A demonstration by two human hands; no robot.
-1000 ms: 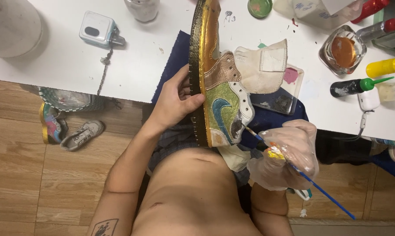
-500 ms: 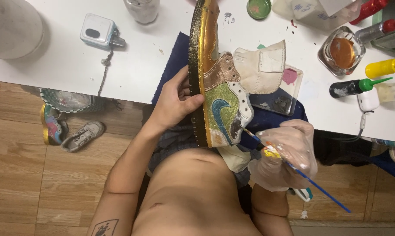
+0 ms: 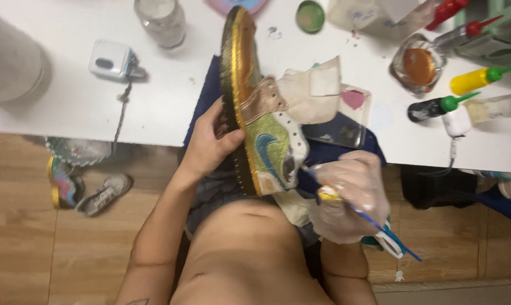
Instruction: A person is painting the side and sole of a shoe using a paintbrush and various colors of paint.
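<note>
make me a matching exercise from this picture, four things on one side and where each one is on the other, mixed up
Things:
1. sneaker
2. paintbrush
3. yellow squeeze bottle
4. small shoes

Places:
A. on the wooden floor under the table edge
B. in the gloved right hand
C. on the white table at the right side
D. gripped by the sole in the bare left hand

Pairs: 1-D, 2-B, 3-C, 4-A

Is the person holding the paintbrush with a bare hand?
No, the right hand holding the blue-handled paintbrush wears a clear plastic glove, while the left hand gripping the shoe is bare.
</note>
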